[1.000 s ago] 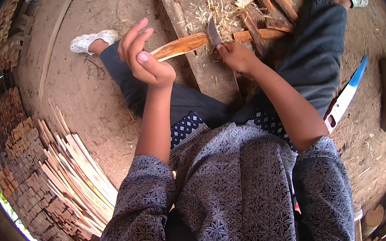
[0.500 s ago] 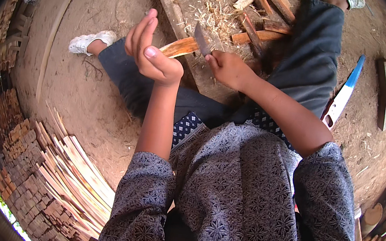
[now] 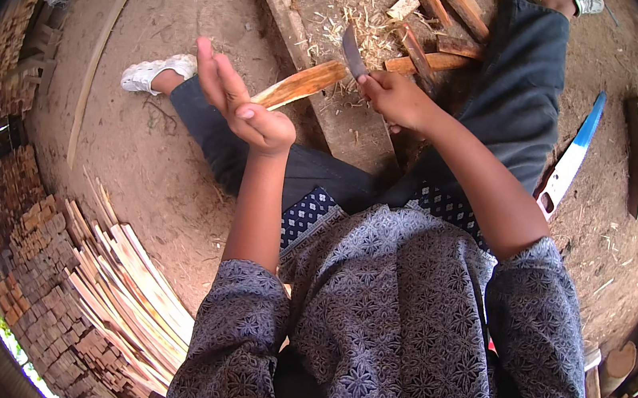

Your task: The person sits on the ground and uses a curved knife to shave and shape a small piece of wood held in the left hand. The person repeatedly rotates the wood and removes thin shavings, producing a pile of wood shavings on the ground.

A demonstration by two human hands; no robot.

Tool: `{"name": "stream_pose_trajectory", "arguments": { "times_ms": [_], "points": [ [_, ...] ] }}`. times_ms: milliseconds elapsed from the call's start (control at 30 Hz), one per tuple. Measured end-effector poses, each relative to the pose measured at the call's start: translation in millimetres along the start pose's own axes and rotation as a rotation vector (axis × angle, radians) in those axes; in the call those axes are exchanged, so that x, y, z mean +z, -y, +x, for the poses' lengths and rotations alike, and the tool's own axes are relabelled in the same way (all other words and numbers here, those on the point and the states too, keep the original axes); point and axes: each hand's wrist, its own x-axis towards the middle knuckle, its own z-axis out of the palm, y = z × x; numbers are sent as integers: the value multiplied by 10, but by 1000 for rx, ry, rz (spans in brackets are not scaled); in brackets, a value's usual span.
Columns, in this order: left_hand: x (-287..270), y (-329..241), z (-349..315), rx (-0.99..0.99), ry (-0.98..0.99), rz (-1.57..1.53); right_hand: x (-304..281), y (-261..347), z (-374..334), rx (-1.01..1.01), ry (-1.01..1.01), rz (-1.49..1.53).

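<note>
Head view: left hand [image 3: 253, 114] holds near end of wood strip [image 3: 302, 84], fingers partly spread, so grip looks loose. Right hand [image 3: 397, 96] closed around knife [image 3: 352, 49], blade touching strip above wooden block [image 3: 315, 45]. Risk: strip may twist; blade may slip toward left fingers.

Wood strip [image 3: 298, 83]: orange-brown, paler yellow along one face. Knife blade [image 3: 352, 48]: dull grey. Shirt [image 3: 407, 323]: grey-blue with a dense dark floral print; hem band [image 3: 309, 214] dark navy with small white diamond motifs. Trousers [image 3: 518, 96]: dark slate blue. Shoe [image 3: 150, 72]: white. Handsaw [image 3: 570, 156]: white blade shading to bright blue at its tip. Ground [image 3: 146, 168]: reddish-brown dirt. Shavings [image 3: 366, 28]: pale straw. Stacked slats [image 3: 114, 285]: cream to tan.
</note>
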Motion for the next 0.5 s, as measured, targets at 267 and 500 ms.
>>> {"name": "stream_pose_trajectory", "arguments": {
  "times_ms": [267, 500],
  "points": [
    [27, 81, -27, -80, -26, -185, 17, 38, 510, -7, 14, -524],
    [41, 188, -9, -97, -48, -216, 139, -197, 559, -100, -98, -531]
  ]
}}
